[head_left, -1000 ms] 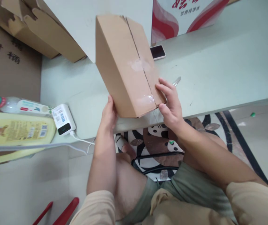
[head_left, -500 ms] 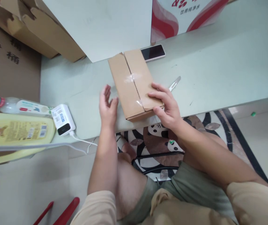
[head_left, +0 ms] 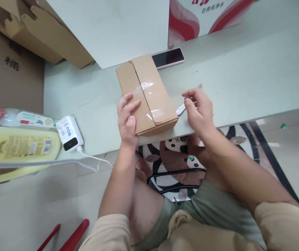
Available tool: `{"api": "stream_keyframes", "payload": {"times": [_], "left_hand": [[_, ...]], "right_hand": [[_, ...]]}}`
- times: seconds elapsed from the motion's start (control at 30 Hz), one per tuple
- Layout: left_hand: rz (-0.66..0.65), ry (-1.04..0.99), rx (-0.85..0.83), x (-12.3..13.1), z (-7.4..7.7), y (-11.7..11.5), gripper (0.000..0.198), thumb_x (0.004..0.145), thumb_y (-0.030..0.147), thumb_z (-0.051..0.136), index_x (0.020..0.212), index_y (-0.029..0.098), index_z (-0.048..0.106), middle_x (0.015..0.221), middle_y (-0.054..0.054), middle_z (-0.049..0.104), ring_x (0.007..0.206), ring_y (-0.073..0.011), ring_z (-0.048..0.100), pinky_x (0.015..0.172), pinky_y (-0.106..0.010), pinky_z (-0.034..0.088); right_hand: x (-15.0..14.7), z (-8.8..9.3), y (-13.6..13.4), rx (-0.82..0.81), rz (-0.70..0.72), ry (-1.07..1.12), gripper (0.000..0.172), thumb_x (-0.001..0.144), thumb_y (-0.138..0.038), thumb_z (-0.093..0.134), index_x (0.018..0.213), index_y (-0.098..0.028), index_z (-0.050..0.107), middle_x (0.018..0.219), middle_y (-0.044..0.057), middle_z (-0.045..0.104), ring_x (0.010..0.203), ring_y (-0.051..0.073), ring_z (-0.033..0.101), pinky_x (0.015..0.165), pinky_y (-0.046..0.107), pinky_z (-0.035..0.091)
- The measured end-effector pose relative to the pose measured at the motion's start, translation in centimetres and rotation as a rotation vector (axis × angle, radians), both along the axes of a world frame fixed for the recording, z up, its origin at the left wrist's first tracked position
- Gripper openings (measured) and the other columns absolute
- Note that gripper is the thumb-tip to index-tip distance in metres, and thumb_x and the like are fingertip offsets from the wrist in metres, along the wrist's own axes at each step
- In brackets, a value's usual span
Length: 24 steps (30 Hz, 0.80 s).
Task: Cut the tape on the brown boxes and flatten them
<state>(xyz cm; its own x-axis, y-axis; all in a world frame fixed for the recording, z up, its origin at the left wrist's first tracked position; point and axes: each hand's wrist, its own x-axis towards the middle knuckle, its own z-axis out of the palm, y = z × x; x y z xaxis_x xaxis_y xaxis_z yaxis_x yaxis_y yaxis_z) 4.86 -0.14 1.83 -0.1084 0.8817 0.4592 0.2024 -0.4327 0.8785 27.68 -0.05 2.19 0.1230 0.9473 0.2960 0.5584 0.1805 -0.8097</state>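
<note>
A taped cardboard box [head_left: 153, 96] lies at the table's near edge, a seam running down its top under clear tape. My left hand [head_left: 127, 120] grips its near left side, fingers over the top face and thumb at the near corner. Just right of the box, my right hand [head_left: 199, 109] has its fingers bent and closed around the middle of a small knife [head_left: 181, 110] with a white handle. The knife's tip shows beyond my knuckles; its middle is hidden by my fingers.
A phone [head_left: 169, 58] lies behind the box, before a white panel [head_left: 123, 31] and a red-and-white carton [head_left: 207, 21]. To the left are a white device with a cable [head_left: 70, 133], a plastic bottle [head_left: 10, 116], a yellow container [head_left: 21, 146] and brown cartons [head_left: 52, 35].
My left hand has come onto the box's left side. My right hand has let go of the box and moved right to the knife. The box has shifted slightly left.
</note>
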Motion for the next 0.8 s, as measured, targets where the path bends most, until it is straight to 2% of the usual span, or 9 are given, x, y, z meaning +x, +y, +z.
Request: {"api": "stream_keyframes", "payload": {"times": [0.07,0.17,0.27,0.33,0.43,0.53,0.6,0.67,0.8], "left_hand": [[-0.002,-0.032,-0.013,-0.1,0.1,0.0,0.052,0.083,0.074,0.056,0.102,0.03,0.076,0.136,-0.002,0.061,0.149,-0.0335,0.041,0.131,-0.054,0.025],[-0.004,-0.045,-0.018,-0.1,0.1,0.1,0.053,0.082,0.074,0.058,0.102,0.03,0.077,0.135,-0.003,0.06,0.148,-0.0334,0.041,0.131,-0.053,0.024],[-0.024,-0.044,0.01,0.0,0.0,0.1,0.05,0.085,0.07,0.056,0.105,0.029,0.077,0.135,-0.004,0.059,0.147,-0.0329,0.043,0.131,-0.052,0.024],[-0.025,-0.051,0.004,0.0,0.1,0.1,0.047,0.087,0.067,0.057,0.105,0.029,0.076,0.135,-0.005,0.059,0.147,-0.033,0.042,0.131,-0.053,0.024],[0.004,-0.072,-0.055,0.1,0.2,0.1,0.042,0.087,0.063,0.059,0.103,0.028,0.076,0.134,-0.005,0.059,0.149,-0.0339,0.039,0.131,-0.053,0.023],[0.005,-0.082,-0.083,0.1,0.3,0.1,0.034,0.088,0.056,0.062,0.101,0.028,0.076,0.133,-0.004,0.059,0.151,-0.0335,0.038,0.132,-0.054,0.022],[0.001,-0.079,-0.082,0.2,0.3,0.0,0.032,0.089,0.054,0.062,0.102,0.029,0.076,0.134,-0.004,0.059,0.152,-0.0331,0.037,0.132,-0.054,0.022],[0.001,-0.075,-0.079,0.2,0.1,0.0,0.033,0.089,0.055,0.061,0.103,0.029,0.075,0.136,-0.004,0.059,0.152,-0.0329,0.037,0.132,-0.055,0.022],[0.007,-0.067,-0.076,0.3,-0.2,-0.1,0.038,0.09,0.06,0.058,0.105,0.029,0.074,0.138,-0.004,0.058,0.152,-0.033,0.037,0.131,-0.055,0.023]], "right_hand": [[0.9,-0.1,0.7,-0.232,-0.049,-0.19,0.037,0.092,-0.044,0.049,0.117,-0.023,0.066,0.087,0.006,0.071,0.077,0.024,0.065,0.076,0.041,0.053],[1.3,-0.2,1.1,-0.49,0.004,-0.476,0.042,0.089,-0.043,0.052,0.123,-0.024,0.067,0.089,0.011,0.075,0.077,0.03,0.065,0.068,0.042,0.051],[0.9,-0.1,1.1,-0.59,0.028,-0.622,0.038,0.091,-0.05,0.048,0.107,-0.024,0.07,0.094,0.016,0.075,0.081,0.035,0.067,0.065,0.044,0.048],[0.6,0.2,1.0,-0.588,0.016,-0.62,0.035,0.09,-0.051,0.05,0.101,-0.025,0.068,0.091,0.015,0.074,0.081,0.035,0.066,0.065,0.043,0.046],[0.5,0.3,1.0,-0.54,-0.005,-0.457,0.022,0.084,-0.038,0.056,0.1,-0.025,0.062,0.078,0.006,0.069,0.072,0.026,0.061,0.064,0.037,0.042],[0.5,0.0,1.1,-0.407,-0.004,-0.108,0.02,0.082,-0.027,0.049,0.1,-0.025,0.057,0.068,-0.001,0.06,0.061,0.019,0.053,0.062,0.033,0.042],[0.4,-0.2,1.2,-0.285,0.048,0.147,0.022,0.085,-0.031,0.043,0.1,-0.026,0.058,0.064,-0.002,0.055,0.057,0.017,0.05,0.06,0.034,0.043],[0.3,0.1,1.1,-0.184,0.132,0.339,0.032,0.087,-0.042,0.037,0.103,-0.026,0.06,0.065,0.0,0.055,0.057,0.019,0.051,0.059,0.036,0.046],[0.5,2.2,0.9,-0.111,0.253,0.531,0.055,0.083,-0.057,0.03,0.122,-0.029,0.058,0.094,0.007,0.068,0.067,0.022,0.059,0.064,0.043,0.052]]}}
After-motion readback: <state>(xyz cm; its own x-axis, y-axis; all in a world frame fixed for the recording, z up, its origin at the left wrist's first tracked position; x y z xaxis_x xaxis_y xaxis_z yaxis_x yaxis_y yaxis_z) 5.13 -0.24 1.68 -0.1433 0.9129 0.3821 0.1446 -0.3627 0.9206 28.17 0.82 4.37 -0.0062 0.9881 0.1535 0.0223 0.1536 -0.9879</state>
